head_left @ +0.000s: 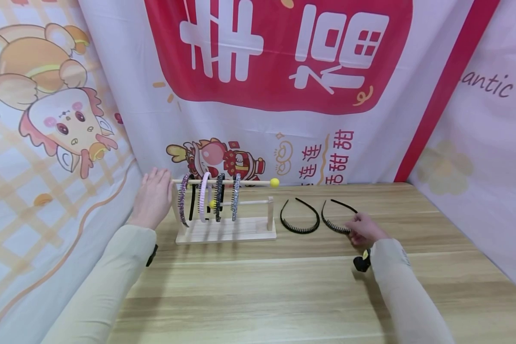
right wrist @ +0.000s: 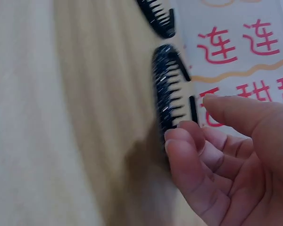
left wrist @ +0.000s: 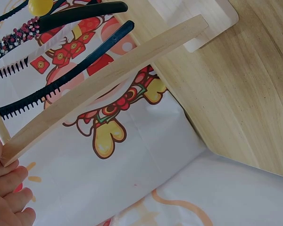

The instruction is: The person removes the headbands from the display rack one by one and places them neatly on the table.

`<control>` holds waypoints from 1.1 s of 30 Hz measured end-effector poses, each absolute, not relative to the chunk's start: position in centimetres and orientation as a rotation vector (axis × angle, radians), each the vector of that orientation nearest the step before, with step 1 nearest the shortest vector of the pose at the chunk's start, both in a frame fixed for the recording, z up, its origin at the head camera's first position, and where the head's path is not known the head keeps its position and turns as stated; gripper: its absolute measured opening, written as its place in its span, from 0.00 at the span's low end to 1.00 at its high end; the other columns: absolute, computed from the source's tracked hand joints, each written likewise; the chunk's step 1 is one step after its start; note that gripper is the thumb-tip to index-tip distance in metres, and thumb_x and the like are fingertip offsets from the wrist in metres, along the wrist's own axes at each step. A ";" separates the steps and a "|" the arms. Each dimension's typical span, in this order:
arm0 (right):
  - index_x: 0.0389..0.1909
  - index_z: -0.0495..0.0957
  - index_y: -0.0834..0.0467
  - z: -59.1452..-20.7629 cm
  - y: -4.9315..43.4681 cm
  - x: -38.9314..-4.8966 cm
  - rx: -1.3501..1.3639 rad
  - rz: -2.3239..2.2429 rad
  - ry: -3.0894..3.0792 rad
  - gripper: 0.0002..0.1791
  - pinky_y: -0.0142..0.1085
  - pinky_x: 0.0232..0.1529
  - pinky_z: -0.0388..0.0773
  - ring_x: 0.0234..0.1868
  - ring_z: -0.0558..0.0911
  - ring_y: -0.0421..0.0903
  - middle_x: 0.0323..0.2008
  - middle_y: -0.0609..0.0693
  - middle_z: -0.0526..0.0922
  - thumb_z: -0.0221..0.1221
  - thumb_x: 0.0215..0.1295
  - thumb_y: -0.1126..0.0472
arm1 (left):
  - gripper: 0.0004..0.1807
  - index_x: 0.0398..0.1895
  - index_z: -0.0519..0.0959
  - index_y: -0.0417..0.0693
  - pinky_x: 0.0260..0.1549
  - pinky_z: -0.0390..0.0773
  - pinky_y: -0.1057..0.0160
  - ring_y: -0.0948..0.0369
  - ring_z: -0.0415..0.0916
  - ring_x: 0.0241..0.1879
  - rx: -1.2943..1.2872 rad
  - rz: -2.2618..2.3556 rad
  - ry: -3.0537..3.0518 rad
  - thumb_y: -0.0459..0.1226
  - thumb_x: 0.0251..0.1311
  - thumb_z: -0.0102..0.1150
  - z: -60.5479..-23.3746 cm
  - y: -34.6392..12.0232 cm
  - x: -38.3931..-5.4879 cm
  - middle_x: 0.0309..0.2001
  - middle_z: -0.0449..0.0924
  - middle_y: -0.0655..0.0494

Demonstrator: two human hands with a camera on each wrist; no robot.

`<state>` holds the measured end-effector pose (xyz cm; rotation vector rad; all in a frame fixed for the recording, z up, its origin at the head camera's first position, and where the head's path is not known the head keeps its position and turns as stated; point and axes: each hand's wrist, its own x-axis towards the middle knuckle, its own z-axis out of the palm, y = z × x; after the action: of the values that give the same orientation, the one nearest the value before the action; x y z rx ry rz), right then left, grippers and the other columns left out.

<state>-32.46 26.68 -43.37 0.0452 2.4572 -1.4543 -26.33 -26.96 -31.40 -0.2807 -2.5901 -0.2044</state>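
At the left end of a wooden headband rack point(head_left: 225, 229), my left hand point(head_left: 152, 198) rests against the upright post point(left wrist: 104, 89), near its top, with the fingers fairly straight. My right hand point(head_left: 363, 229) pinches the right-hand black toothed headband point(head_left: 332, 223) near its curved front edge. In the right wrist view the thumb and fingertips come together at the band point(right wrist: 162, 89) and hide part of it. A second black headband point(head_left: 300, 230) lies beside it on the table. On the rack hang a purple glittery headband point(head_left: 182, 200), a pale pink one point(head_left: 203, 198), a black one and a silver one point(head_left: 236, 198).
The rack has a long upper rod with a yellow ball point(head_left: 274, 182) on its end and a lower rod with another yellow ball point(head_left: 212, 204). Printed cloth walls point(head_left: 258, 119) stand behind and beside the wood-grain table point(head_left: 258, 296).
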 end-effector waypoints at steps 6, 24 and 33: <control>0.40 0.63 0.69 -41.1 25.6 -33.2 -0.062 -1.440 2.550 0.12 0.37 0.22 0.80 0.19 0.77 0.44 0.24 0.58 0.76 0.51 0.67 0.63 | 0.21 0.59 0.63 0.25 0.65 0.41 0.46 0.37 0.51 0.63 -0.282 -0.204 -2.584 0.32 0.67 0.42 -31.4 -26.9 -26.3 0.60 0.60 0.29; 0.51 0.63 0.66 -31.7 18.9 -33.8 -0.271 -1.360 2.663 0.18 0.41 0.30 0.82 0.24 0.78 0.49 0.34 0.61 0.75 0.52 0.66 0.61 | 0.21 0.60 0.62 0.26 0.65 0.40 0.47 0.37 0.51 0.63 -0.275 -0.206 -2.594 0.33 0.68 0.41 -31.3 -26.8 -26.2 0.61 0.60 0.30; 0.52 0.66 0.61 -28.5 15.7 -33.7 -0.350 -1.306 2.739 0.19 0.42 0.28 0.82 0.25 0.78 0.51 0.34 0.60 0.76 0.56 0.64 0.58 | 0.21 0.59 0.64 0.25 0.65 0.42 0.46 0.37 0.53 0.62 -0.277 -0.205 -2.571 0.31 0.67 0.42 -31.3 -26.7 -26.2 0.60 0.61 0.30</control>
<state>-33.66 15.70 -28.52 -0.3503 2.7390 -1.3061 -26.23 -26.75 -31.30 -0.2769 -2.5712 -0.2049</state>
